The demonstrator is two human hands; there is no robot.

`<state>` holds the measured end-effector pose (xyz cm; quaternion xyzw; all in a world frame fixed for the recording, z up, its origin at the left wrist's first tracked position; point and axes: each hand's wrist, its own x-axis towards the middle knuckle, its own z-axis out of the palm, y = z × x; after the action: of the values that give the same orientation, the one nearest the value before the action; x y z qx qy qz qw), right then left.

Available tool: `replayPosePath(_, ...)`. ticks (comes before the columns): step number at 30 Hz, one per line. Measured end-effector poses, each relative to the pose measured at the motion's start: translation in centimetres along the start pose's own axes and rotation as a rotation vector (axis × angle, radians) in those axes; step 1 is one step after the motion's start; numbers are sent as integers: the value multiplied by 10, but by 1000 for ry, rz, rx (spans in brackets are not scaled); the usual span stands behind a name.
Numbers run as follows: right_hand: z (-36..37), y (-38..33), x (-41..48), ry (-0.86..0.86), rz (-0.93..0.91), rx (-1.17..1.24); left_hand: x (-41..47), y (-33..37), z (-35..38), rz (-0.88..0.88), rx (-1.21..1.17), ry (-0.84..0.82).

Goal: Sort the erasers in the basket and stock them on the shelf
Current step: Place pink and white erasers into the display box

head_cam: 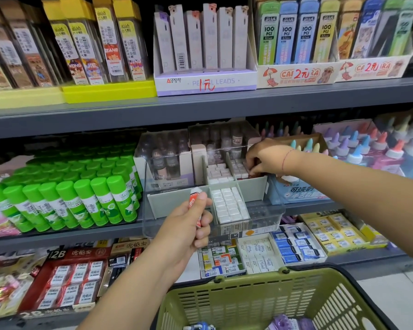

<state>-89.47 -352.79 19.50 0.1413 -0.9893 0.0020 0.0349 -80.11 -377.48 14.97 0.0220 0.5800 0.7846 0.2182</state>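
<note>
1. One orange-and-white eraser [195,201] is standing upright in the left hand [188,227]. The thumb is pressing near its white top and the fingers are curling round the wrapper, just in front of the clear bin [267,210].
2. That bin is sitting on the middle shelf [57,239], split by grey-green dividers, and three of its compartments are showing erasers.
3. In the front middle compartment, white erasers [228,204] are lying in three neat columns. Two back compartments are holding paler blocks [219,172].
4. The right hand [265,158] is reaching into the back right compartment with its fingers curling down among the blocks. Whether it is gripping one, I cannot tell.
5. One olive basket [248,289] is sitting below, with blue and purple packs showing inside.
6. Green glue sticks [81,198] are crowding the shelf on the left.
</note>
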Motion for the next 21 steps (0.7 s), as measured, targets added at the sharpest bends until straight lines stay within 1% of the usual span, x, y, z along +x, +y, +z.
replayPosePath(3, -1, -2, 1, -11, 7, -28, -1, 0, 2, -2, 1, 3)
replayPosePath(7, -7, -5, -1, -46, 44, -6, -2, 0, 5, 13, 19, 12)
replayPosePath(8, -8, -7, -3, -32, 47, 5, -3, 0, 5, 18, 27, 12)
replayPosePath(10, -13, -14, -10, 66, 39, 78, -2, 0, 6, 32, 41, 1)
replayPosePath(11, -16, -21, -15, 124, 36, 192, -2, 0, 7, 43, 45, -7)
replayPosePath(12, -19, -30, -21, 150, 24, 370, -2, 1, 7, 54, 38, -21)
replayPosePath(13, -21, -39, -27, 124, -11, 573, -2, 1, 8, 62, 22, -37)
replayPosePath(14, -23, -50, -33, 48, -58, 757, -2, 1, 9, 64, 7, -54)
replayPosePath(16, -23, -68, -43, -116, -120, 993, -4, 1, 12, 52, -21, -94)
replayPosePath(18, -22, -78, -49, -184, -147, 1117, -7, 1, 13, 44, -35, -132)
replayPosePath(19, -24, -78, -50, -188, -146, 1142, -8, 2, 14, 59, 8, -128)
replayPosePath(20, -27, -74, -49, -181, -138, 1140, -9, 2, 12, 103, 139, -102)
replayPosePath(21, -33, -69, -49, -163, -119, 1113, -8, 2, 7, 182, 366, -57)
